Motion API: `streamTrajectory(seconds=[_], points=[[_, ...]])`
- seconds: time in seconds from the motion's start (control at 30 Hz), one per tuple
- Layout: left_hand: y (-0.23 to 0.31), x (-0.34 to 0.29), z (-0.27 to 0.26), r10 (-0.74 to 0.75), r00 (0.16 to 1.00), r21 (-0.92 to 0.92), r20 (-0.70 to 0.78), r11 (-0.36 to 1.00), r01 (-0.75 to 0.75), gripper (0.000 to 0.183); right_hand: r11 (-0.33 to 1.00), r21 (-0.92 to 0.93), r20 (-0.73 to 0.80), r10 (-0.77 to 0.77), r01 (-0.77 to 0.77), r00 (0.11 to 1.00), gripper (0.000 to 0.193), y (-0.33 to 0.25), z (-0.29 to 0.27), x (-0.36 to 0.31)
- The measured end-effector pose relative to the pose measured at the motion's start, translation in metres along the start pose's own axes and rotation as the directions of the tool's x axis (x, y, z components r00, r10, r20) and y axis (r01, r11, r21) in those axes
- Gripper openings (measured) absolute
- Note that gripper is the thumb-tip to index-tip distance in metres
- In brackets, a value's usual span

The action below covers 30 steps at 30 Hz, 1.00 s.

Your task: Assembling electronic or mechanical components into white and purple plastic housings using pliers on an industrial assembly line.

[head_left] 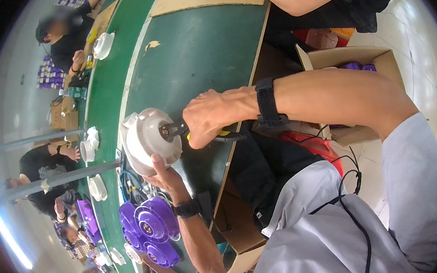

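Note:
A white round plastic housing, which looks like a fan or blower part, is held tilted on its side over the green bench. My left hand grips its lower rim, thumb up against the near face. Closed around the handles of a pair of pliers is my right hand. The pliers' dark jaws reach into the housing's open centre, where a small coppery part partly shows. What the jaws touch cannot be made out. One black and yellow handle sticks out below my right hand.
Several purple round housings and a bundle of cables lie beside my left forearm. A green conveyor belt carries white parts past the bench. Co-workers sit across it. A cardboard box with purple parts stands at right.

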<state>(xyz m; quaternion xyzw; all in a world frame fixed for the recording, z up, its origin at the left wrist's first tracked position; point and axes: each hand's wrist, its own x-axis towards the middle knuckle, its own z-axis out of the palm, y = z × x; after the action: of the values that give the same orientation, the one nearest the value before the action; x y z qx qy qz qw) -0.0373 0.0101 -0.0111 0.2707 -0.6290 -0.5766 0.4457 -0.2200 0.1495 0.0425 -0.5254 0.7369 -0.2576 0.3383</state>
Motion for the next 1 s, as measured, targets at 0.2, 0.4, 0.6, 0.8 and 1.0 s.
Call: streamTrajectory(seconds=[0.2, 0.4, 0.6, 0.8, 1.0], points=[[-0.001, -0.003, -0.001, 0.062, 0.998, 0.097, 0.030, 0.993, -0.065, 0.075, 0.997, -0.082, 0.009, -0.002, 0.002, 1.000, 0.030, 0.000, 0.001, 0.000], [0.013, -0.007, 0.004, 0.033, 0.999, 0.227, -0.025, 0.974, -0.026, 0.071, 0.968, -0.244, 0.010, -0.062, 0.063, 0.998, 0.040, 0.005, 0.010, 0.002], [0.014, -0.001, 0.003, 0.050, 0.998, 0.205, 0.028, 0.977, -0.055, 0.063, 0.975, -0.204, 0.024, -0.087, 0.090, 0.996, 0.038, 0.007, 0.006, 0.004], [0.022, 0.007, 0.011, 0.053, 0.997, 0.269, 0.051, 0.961, -0.065, 0.062, 0.965, -0.239, 0.016, -0.112, 0.113, 0.994, 0.036, 0.011, 0.007, 0.010], [0.031, 0.014, 0.017, 0.004, 0.997, 0.340, 0.078, 0.940, -0.031, 0.055, 0.955, -0.264, 0.015, -0.137, 0.137, 0.990, 0.036, 0.013, 0.003, 0.006]])
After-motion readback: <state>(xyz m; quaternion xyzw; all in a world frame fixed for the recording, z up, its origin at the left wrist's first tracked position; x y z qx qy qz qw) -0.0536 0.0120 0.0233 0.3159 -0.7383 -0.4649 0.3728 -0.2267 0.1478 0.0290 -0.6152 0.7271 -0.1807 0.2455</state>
